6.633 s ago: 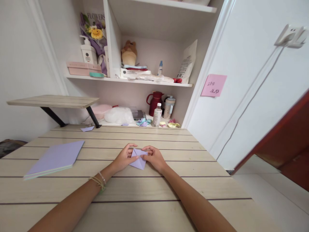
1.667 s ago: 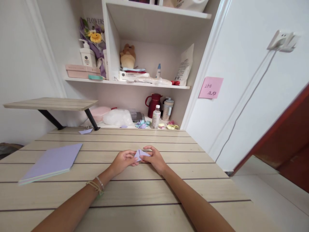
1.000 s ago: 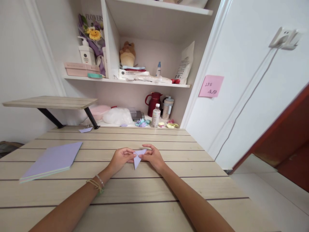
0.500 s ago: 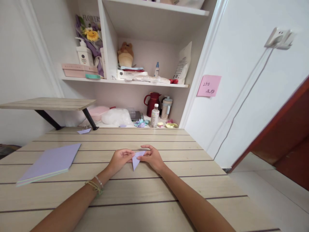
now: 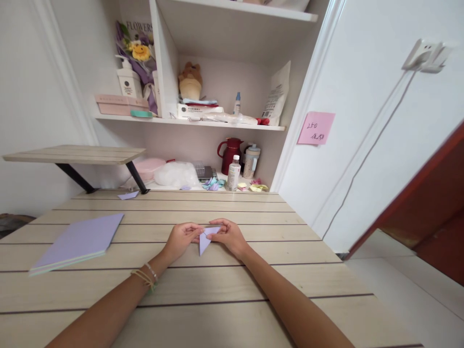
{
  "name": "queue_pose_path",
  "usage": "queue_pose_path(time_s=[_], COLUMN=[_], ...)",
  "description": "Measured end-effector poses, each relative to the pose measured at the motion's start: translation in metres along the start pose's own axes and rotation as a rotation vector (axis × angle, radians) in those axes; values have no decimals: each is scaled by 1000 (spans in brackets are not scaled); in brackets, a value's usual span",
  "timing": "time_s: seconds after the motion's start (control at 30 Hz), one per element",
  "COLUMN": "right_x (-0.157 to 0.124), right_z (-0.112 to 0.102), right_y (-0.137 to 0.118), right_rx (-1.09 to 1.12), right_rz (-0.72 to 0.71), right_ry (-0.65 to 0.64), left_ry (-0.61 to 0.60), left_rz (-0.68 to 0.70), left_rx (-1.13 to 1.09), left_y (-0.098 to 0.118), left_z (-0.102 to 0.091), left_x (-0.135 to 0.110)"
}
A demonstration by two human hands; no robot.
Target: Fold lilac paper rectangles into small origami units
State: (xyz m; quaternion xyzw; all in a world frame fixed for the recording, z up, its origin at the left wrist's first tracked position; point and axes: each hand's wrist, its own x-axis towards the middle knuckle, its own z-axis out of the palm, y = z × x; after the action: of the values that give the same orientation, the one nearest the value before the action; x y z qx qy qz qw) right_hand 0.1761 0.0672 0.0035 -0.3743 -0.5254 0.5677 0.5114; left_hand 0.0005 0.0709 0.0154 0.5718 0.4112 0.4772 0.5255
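A small folded piece of purple paper (image 5: 205, 243) is held just above the slatted wooden table (image 5: 203, 290), its point toward me. My left hand (image 5: 181, 239) pinches its left upper corner between thumb and fingers. On the other side, my right hand (image 5: 229, 238) grips the right part, thumb lying across the front of the paper and fingers behind it. The fingers partly cover the upper edge. To the left lies a stack of square paper (image 5: 79, 240), purple on top with pale green sheets showing below.
Behind the table, a plastic bottle (image 5: 234, 174), a red jug (image 5: 230, 153) and a tumbler (image 5: 251, 162) stand near several folded paper pieces (image 5: 213, 183). A raised wooden stand (image 5: 76, 154) occupies the back left, with a purple paper piece (image 5: 128, 195) by its leg.
My right index finger has lowered slightly toward the paper's upper edge. Both hands keep hold of the folded paper. The whole view has shifted a little.
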Motion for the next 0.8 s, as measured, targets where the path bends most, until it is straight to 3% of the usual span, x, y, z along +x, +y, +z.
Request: queue_pose_path(time_s=[0.43,0.63,0.8], right_x=[4,5,5], right_z=[-2,-2,-3], right_y=[1,4,0], right_rx=[206,243,265], right_rz=[81,49,103], right_ry=[84,84,58], left_ry=[4,4,-9], left_rz=[-33,-30,-35], left_rx=[-73,-65,-79], left_y=[0,0,-2], left_z=[0,0,-2], left_x=[2,2,3])
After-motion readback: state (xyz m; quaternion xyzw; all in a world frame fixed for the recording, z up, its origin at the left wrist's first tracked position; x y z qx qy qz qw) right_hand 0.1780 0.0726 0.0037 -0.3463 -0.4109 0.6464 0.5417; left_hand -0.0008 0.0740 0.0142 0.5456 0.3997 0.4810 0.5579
